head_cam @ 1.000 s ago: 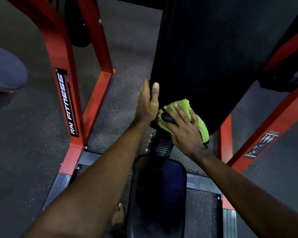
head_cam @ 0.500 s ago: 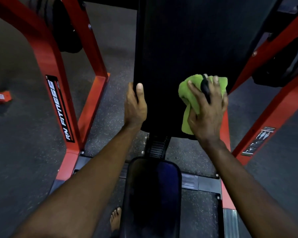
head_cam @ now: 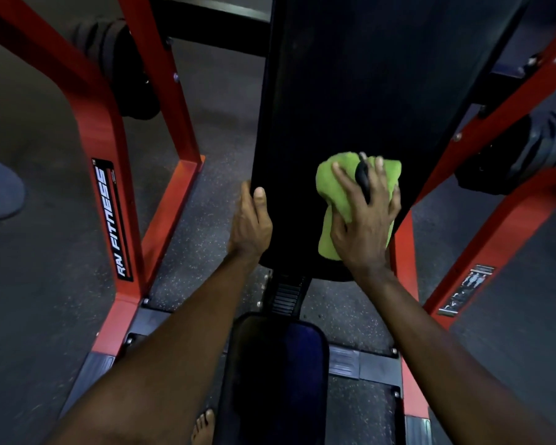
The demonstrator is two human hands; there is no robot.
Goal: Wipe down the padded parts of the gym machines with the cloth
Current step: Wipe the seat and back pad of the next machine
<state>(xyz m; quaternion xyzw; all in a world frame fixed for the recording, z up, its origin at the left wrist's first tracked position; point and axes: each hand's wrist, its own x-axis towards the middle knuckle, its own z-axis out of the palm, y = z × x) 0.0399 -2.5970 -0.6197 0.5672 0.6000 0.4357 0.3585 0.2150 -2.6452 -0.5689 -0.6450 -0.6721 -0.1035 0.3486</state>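
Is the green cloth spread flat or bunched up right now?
Bunched: the green cloth shows thick folds under the right hand, pressed against the back pad.

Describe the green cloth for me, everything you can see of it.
The cloth is bright lime green, soft and fleecy-looking like microfibre, crumpled into a loose wad with one flap hanging down. It lies against the lower right part of the black pad, near its right edge. The right hand presses it there with spread fingers; a small dark object sits among them. No stains show.
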